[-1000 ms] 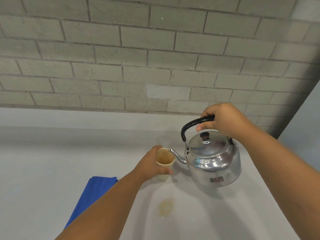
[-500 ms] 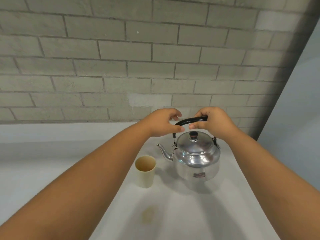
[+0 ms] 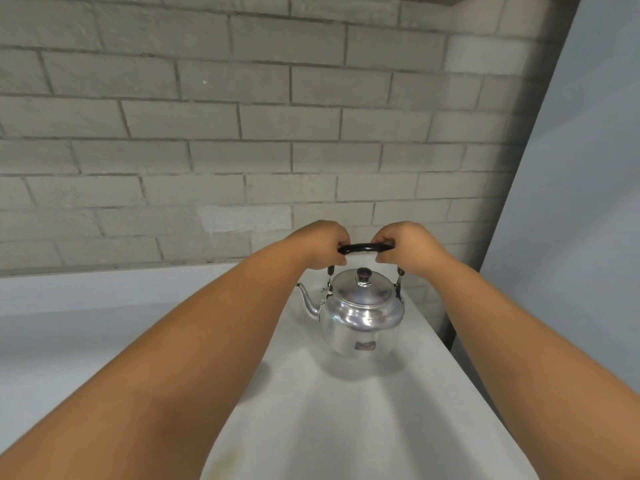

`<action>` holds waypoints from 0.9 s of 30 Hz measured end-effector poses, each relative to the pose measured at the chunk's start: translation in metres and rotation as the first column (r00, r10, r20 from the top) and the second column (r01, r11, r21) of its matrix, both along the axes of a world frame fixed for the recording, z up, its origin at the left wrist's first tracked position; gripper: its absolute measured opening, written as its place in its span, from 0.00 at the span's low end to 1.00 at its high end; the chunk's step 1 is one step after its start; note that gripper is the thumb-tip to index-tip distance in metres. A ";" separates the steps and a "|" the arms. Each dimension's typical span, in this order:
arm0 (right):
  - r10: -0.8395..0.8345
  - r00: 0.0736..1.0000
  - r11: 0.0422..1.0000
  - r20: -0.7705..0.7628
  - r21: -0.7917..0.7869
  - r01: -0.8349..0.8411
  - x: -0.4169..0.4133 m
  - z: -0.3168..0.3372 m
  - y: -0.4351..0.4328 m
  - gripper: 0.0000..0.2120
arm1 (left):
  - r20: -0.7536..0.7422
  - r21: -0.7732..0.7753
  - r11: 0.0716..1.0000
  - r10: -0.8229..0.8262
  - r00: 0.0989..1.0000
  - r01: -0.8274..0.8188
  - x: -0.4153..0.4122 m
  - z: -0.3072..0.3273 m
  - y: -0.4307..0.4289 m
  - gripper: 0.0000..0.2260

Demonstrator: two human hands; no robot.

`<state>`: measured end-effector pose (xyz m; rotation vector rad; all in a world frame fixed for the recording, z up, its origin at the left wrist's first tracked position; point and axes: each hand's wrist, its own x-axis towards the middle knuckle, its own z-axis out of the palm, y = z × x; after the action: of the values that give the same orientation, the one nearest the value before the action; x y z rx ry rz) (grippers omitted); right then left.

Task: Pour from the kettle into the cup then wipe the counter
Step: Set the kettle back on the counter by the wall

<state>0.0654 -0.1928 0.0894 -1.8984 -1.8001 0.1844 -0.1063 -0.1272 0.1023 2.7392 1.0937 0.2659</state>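
A shiny steel kettle (image 3: 363, 313) stands upright on the pale counter (image 3: 346, 417), spout pointing left, lid on. Its black handle (image 3: 360, 248) arches above the lid. My left hand (image 3: 325, 244) grips the handle's left end and my right hand (image 3: 405, 242) grips its right end, both closed around it. The cup is hidden behind my left forearm. A faint brownish stain (image 3: 228, 460) lies on the counter near the bottom edge.
A grey brick wall (image 3: 242, 133) rises right behind the counter. A pale panel (image 3: 571, 202) closes the right side, close to the kettle. The counter's right edge runs diagonally beside my right forearm.
My left hand let go of the cup and took the kettle's handle beside my right hand. The kettle went from tilted toward the cup to upright on the counter. The cup and blue cloth left view.
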 end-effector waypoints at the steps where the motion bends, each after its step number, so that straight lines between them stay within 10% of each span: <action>1: -0.007 0.998 0.999 0.058 -0.038 0.009 0.005 -0.001 0.005 0.13 | -0.013 -0.012 1.000 0.005 1.000 -0.005 0.006 -0.004 0.005 0.10; 8: 0.017 0.955 0.972 0.295 -0.230 0.054 0.022 -0.008 0.043 0.14 | 0.016 -0.058 0.997 0.046 0.999 -0.045 0.033 -0.032 0.043 0.08; 27: -0.006 0.944 0.996 0.331 -0.080 0.034 0.075 -0.063 0.127 0.11 | -0.049 -0.065 0.993 0.098 0.994 -0.101 0.084 -0.068 0.114 0.08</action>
<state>0.1404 -0.0654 0.0265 -2.1073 -2.0145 -0.0730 -0.0223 -0.0128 0.0342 2.6486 1.2297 0.1781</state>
